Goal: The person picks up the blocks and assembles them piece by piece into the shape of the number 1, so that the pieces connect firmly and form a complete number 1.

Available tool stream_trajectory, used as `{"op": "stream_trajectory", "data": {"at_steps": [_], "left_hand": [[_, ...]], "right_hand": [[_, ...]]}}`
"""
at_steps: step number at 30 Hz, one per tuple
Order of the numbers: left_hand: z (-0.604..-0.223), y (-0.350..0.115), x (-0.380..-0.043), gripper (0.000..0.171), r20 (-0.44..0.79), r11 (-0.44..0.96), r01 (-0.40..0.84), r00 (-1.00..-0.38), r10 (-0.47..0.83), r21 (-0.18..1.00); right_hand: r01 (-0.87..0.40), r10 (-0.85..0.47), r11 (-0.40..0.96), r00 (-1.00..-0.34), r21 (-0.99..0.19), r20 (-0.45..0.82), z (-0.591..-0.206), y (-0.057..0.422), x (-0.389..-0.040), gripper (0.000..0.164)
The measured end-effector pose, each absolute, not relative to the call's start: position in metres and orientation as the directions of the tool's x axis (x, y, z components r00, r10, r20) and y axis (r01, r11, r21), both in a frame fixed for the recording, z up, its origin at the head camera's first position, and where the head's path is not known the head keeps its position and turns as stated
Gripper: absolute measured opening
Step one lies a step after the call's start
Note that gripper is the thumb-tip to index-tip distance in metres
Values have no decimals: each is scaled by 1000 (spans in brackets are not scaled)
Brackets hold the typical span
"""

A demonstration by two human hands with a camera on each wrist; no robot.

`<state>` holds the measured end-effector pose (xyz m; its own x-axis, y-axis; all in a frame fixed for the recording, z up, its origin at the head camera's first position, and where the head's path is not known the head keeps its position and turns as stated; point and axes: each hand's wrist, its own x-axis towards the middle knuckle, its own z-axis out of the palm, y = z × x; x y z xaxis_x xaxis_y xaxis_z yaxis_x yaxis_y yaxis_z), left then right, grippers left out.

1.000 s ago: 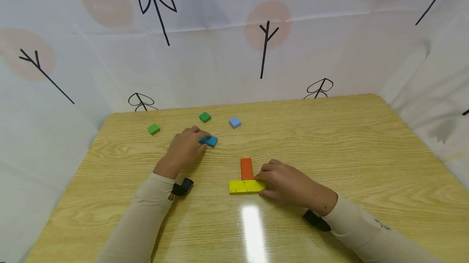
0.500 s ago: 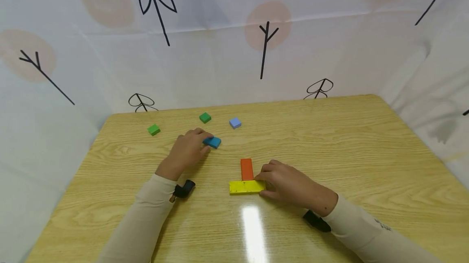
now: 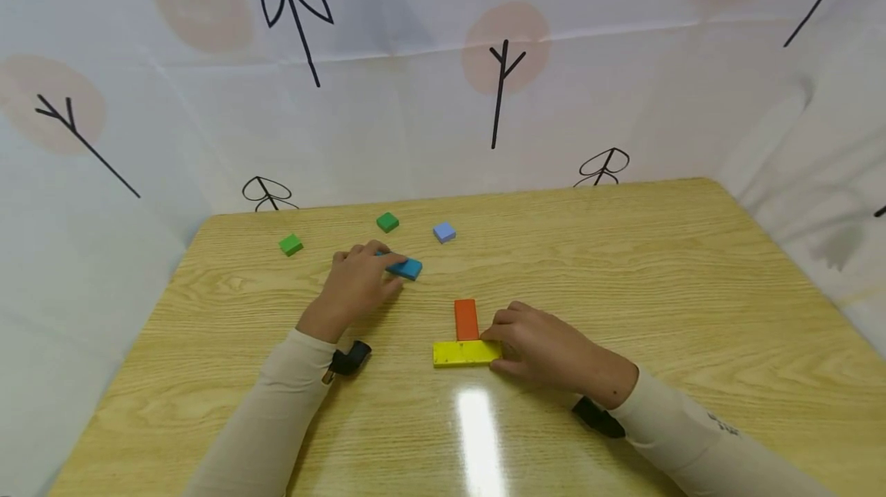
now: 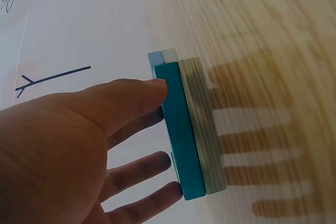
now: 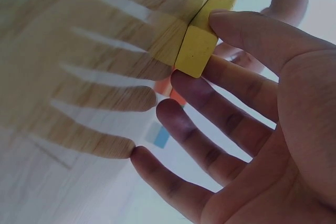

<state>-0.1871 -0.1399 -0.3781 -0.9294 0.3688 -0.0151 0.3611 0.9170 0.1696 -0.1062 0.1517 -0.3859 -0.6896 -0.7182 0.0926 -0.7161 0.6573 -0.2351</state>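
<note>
In the head view, a blue rectangular block lies left of centre on the table. My left hand holds it between thumb and fingers; the left wrist view shows the thumb against the long side of the blue block. A yellow bar-shaped block lies crosswise nearer to me. My right hand grips its right end, thumb on one side and forefinger on the other, while the remaining fingers spread in the right wrist view. An orange-red block stands lengthwise against the yellow block's far side.
Behind the left hand, toward the far edge, lie a light green block, a darker green block and a periwinkle block. The wood-grain table meets a printed white cloth at the back.
My left hand has slid the blue block a short way to the right, and its fingers have shifted slightly on it. The right hand and the yellow block stay where they were.
</note>
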Motion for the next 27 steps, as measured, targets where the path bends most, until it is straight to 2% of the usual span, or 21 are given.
{"op": "stream_trajectory", "data": {"at_steps": [14,27], "left_hand": [[-378,-136,-186,46,2,923,363,-931,365,128],[-385,-134,-188,40,44,912,393,-920,390,119]], "right_hand": [[-710,-714,662,-695,-239,85,-384,151,-106,32],[-715,-717,658,-691,-238,94,-384,151,-106,31]]}}
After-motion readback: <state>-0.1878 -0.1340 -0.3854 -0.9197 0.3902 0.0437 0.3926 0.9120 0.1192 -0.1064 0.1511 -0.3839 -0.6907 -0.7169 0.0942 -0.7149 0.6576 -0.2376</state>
